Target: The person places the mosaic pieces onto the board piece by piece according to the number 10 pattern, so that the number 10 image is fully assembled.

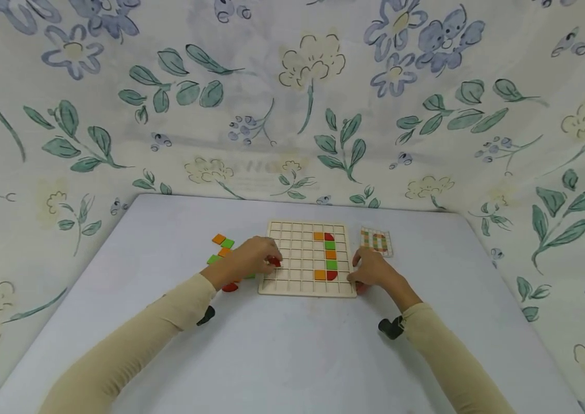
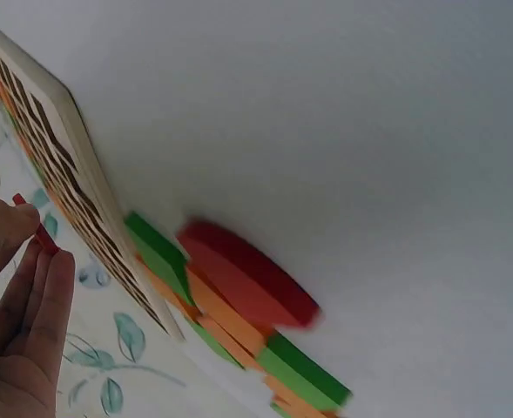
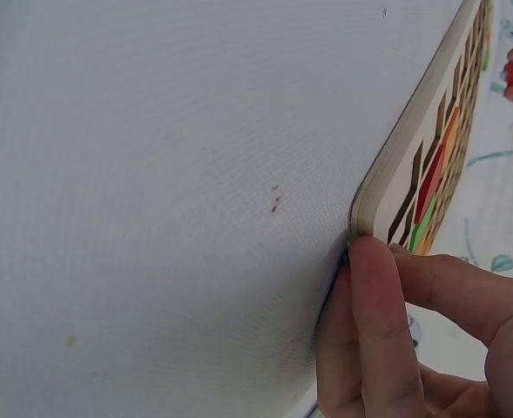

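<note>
A wooden grid board (image 1: 297,290) lies on the table, with several red, orange and green tiles set in its right-hand columns. My left hand (image 1: 254,256) is over the board's left edge and pinches a small red tile (image 2: 40,228) between thumb and fingertips. At the opposite side, my right hand (image 1: 372,269) grips the board's right edge, its thumb over the top and a finger (image 3: 382,313) against the side by the near corner. Beyond that hand lies a small pattern card (image 1: 382,238) with a coloured grid, its lower part overlapped by the fingers.
Loose tiles lie left of the board, among them a green tile (image 1: 228,243), an orange tile (image 1: 218,238) and a red rounded tile (image 2: 247,274); the left forearm hides some. Floral cloth (image 1: 266,115) hangs behind the white table (image 1: 292,351).
</note>
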### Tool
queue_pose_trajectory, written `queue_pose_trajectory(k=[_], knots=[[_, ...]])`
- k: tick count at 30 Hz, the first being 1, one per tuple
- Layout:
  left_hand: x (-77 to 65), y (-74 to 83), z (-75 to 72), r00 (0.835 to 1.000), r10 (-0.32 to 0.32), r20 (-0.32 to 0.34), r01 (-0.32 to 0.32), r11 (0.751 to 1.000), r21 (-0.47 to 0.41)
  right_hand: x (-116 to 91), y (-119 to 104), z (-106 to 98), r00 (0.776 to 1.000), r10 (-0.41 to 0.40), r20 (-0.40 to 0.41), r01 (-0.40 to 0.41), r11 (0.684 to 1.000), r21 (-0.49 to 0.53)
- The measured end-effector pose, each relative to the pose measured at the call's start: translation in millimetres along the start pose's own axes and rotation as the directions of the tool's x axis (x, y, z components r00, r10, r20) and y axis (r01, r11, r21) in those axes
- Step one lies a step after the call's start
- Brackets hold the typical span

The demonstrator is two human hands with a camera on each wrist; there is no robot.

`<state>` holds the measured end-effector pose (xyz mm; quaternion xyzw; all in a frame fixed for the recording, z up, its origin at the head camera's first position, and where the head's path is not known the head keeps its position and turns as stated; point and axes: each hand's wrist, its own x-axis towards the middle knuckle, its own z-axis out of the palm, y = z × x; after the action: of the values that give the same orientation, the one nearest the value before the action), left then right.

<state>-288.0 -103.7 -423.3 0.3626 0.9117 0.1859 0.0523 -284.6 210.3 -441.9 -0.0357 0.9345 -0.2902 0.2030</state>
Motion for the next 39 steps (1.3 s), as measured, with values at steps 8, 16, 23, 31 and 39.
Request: queue_pose_trajectory(k=[8, 16, 23, 31, 39], knots=[[31.8, 29.2, 24.5, 0.993, 0.111, 0.032, -0.110, 0.994, -0.016, -1.2, -2.0, -0.4, 1.000, 0.004, -0.009, -0.004, 1.000, -0.010], [42.5, 36.7, 36.7, 0.990, 0.134, 0.044, -0.133, 0.991, -0.018, 2.7, 0.5, 0.2, 1.000, -0.008, 0.009, 0.008, 1.000, 0.014], [45.4, 40.7, 35.4, 0.988, 0.152, 0.018, -0.151, 0.987, -0.051, 1.8, 1.4, -0.4, 1.000, -0.005, 0.015, 0.004, 1.000, 0.024], [46.8, 41.8, 37.9, 0.992, 0.123, 0.039, -0.120, 0.989, -0.082, 2.4, 1.4, 0.8, 1.000, -0.011, 0.021, 0.010, 0.999, 0.043], [50.1, 50.2, 41.3, 0.998, 0.060, 0.037, -0.059, 0.998, -0.018, 2.6, 1.4, 0.3, 1.000, 0.013, 0.001, -0.012, 1.000, -0.018]])
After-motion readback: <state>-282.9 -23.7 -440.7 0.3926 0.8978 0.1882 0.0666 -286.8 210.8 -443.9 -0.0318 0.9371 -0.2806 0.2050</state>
